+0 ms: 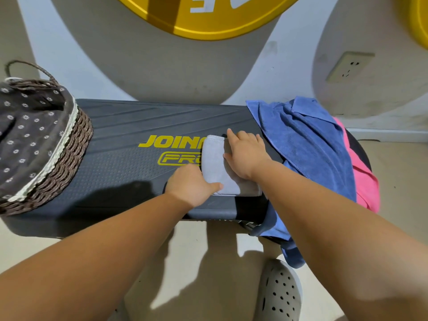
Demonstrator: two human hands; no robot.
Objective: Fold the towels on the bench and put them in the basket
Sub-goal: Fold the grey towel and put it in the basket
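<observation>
Two hands on one grey towel (pixel 214 156), mid-tabletop.

- Grey towel: lies on the dark tabletop (pixel 129 126), folded into a narrow strip running away from the viewer. It covers the end of the yellow lettering (pixel 171 143) printed on the surface.
- Left hand (pixel 190 184): at the towel's near left edge. Thumb lies on top of the cloth; the other fingers are curled under the hand and hidden. Reads as a pinch on the folded layer.
- Right hand (pixel 245 154): palm down on the right half of the towel, fingers (pixel 231 135) straight and spread, pressing flat, gripping nothing. Index fingertip reaches the towel's far edge.
- Blue towel (pixel 305 144): unfolded, heaped over the right end of the tabletop, one part hanging down past the near edge towards the floor. Just beside the right hand, apart from the grey towel.
- Pink towel (pixel 366 184): under and beyond the blue one, at the far right end.
- Basket (pixel 69 158): woven brown, dark flower-print liner, stands on the left end of the tabletop, well apart from the grey towel. Contents cannot be told.
- Wall socket (pixel 349 67) on the wall behind, right. Perforated grey shoe (pixel 281 293) on the floor below.
</observation>
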